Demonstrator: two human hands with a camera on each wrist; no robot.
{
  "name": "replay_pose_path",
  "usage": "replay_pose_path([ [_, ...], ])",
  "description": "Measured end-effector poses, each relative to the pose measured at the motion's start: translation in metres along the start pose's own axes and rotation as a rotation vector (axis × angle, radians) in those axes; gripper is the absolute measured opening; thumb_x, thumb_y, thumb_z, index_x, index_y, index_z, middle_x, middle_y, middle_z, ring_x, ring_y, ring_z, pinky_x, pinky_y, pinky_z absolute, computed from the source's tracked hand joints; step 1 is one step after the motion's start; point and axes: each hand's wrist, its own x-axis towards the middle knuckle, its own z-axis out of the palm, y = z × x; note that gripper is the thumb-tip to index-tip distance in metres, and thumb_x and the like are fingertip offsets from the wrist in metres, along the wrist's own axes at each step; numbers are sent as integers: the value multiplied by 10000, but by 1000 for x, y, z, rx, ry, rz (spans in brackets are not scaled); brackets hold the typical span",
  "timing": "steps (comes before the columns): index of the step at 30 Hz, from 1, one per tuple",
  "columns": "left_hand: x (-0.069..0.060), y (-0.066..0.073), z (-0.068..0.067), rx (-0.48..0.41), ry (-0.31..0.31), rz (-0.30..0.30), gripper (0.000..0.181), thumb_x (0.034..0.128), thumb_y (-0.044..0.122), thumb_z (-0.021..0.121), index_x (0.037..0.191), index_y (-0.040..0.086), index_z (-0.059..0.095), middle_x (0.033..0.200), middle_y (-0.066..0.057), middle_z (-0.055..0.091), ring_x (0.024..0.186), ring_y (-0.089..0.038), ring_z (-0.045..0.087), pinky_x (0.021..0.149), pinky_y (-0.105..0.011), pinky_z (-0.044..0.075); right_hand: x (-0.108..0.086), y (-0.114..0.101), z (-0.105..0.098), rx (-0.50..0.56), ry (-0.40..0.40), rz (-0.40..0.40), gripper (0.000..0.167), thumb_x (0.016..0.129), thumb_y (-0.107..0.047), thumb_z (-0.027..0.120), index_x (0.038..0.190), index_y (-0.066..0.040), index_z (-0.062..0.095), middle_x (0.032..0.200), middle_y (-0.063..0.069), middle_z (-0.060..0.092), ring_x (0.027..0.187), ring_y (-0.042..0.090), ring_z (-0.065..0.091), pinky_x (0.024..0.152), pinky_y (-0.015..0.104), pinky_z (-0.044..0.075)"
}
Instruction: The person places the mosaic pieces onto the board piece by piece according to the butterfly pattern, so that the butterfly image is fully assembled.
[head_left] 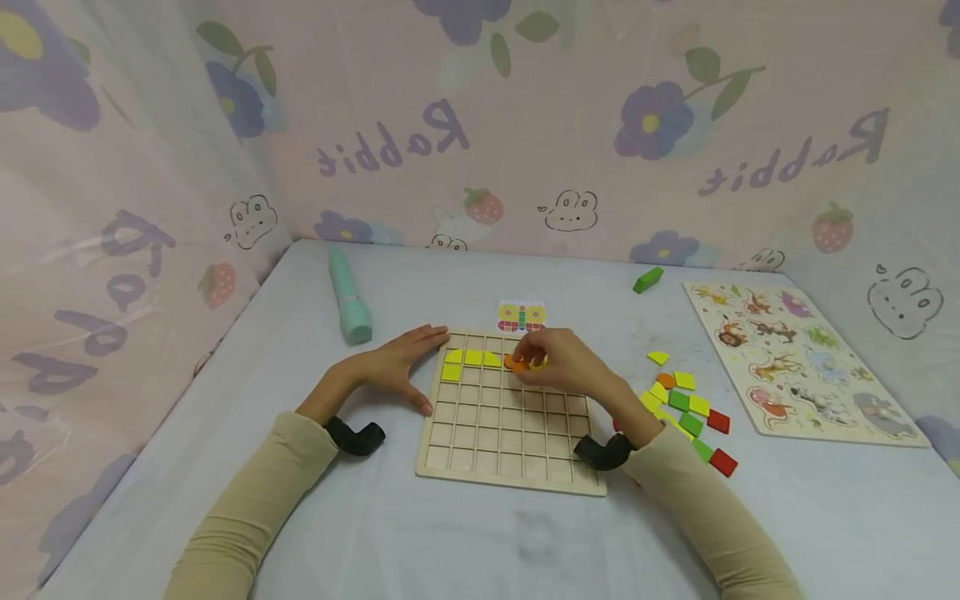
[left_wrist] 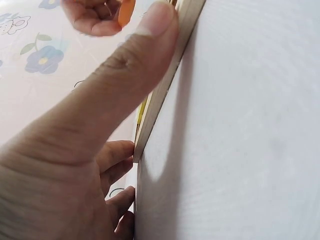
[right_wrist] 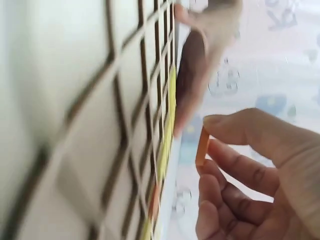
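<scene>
My right hand [head_left: 561,362] pinches an orange round piece [right_wrist: 202,145] between thumb and fingers, just above the top part of a wooden grid board [head_left: 480,435]. Yellow pieces [head_left: 472,357] sit in cells of the top row at the left, with a yellow square [head_left: 451,372] below them. Another orange piece [right_wrist: 154,201] lies in the board's grid, seen in the right wrist view. My left hand [head_left: 392,367] rests with spread fingers at the board's upper left, its thumb [left_wrist: 155,30] touching the side edge. Part of the top row is hidden behind my right hand.
A small pattern card [head_left: 522,316] lies behind the board. Loose coloured pieces [head_left: 691,424] are scattered to the right, partly behind my right forearm. An animal puzzle board [head_left: 780,371] lies farther right, a green block [head_left: 648,280] at the back, a mint-green wand-shaped object [head_left: 347,300] at the left.
</scene>
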Motion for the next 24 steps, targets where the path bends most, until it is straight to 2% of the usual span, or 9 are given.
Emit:
replay_pose_path([
  [4,1,0,0,2,0,-1,1140,641,505,806,1497,95,174,1566,-71,101,1432,-297,15,1132,-515,93,24,-14,21,23,-38,-106,165,798,-174,726,917,-67,687,838,-2,665,721,105,570,653,226,490],
  [8,1,-2,1,2,-1,-5,1145,638,519,803,1499,107,170,1567,-58,95,1433,-287,12,1133,-511,97,37,-14,35,46,-41,-114,175,800,-173,738,922,-54,693,857,13,671,729,90,575,662,204,489],
  [16,1,-2,1,-9,-5,-15,1147,637,523,802,1502,120,164,1569,-44,88,1434,-279,3,1132,-514,99,44,-6,46,151,-42,-128,167,811,-164,732,938,-60,697,877,7,679,735,68,599,672,211,504],
  [24,1,-2,0,-17,-2,0,1136,643,510,804,1498,104,176,1566,-64,103,1432,-296,13,1128,-524,102,48,-7,49,145,-27,-173,85,814,-156,729,860,-86,713,805,-26,681,692,48,585,636,207,497],
])
